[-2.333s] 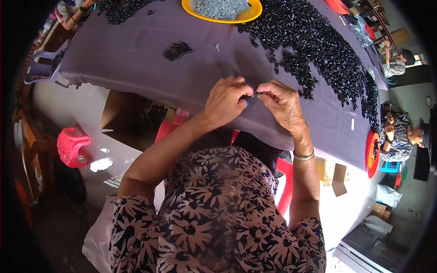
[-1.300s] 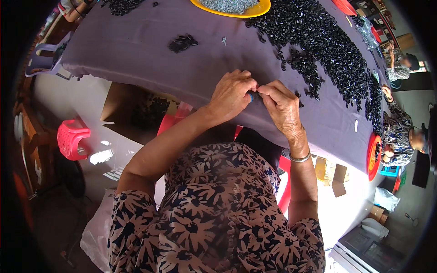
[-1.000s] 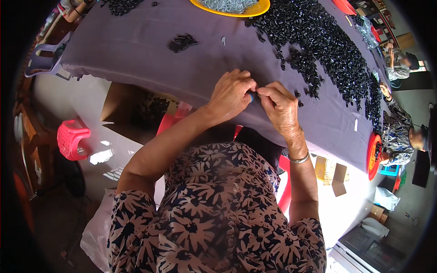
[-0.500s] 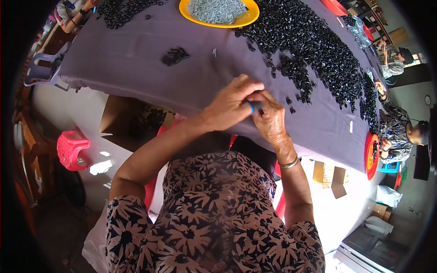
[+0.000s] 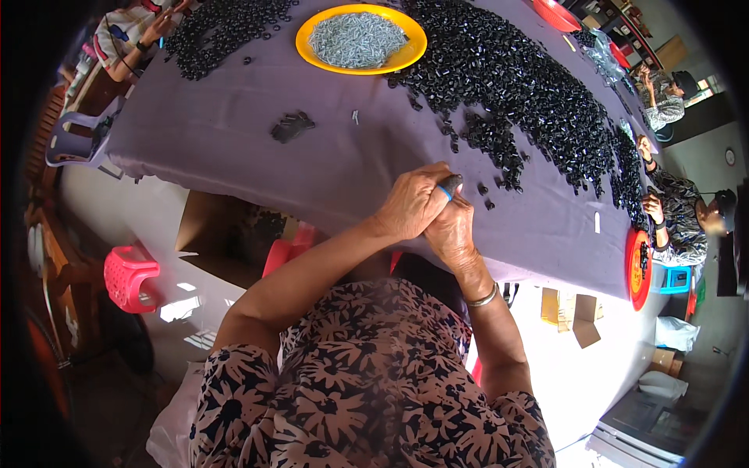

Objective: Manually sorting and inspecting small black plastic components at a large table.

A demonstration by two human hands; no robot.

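Left hand (image 5: 412, 204) overlaps right hand (image 5: 451, 232), both touching at purple cloth's (image 5: 226, 132) near edge; fingers curled, can't tell if anything's pinched. Dark finger cover (image 5: 451, 183), blue-banded, on left hand. 2 loose black pieces (image 5: 489, 204) just right of hands; big black pile (image 5: 515, 78) beyond, beside yellow plate (image 5: 367, 71) holding silvery pins (image 5: 357, 40).

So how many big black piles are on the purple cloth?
2: the left pile and the right pile, either side of the yellow plate. The picture's top edge cuts both off, so more may be hidden.
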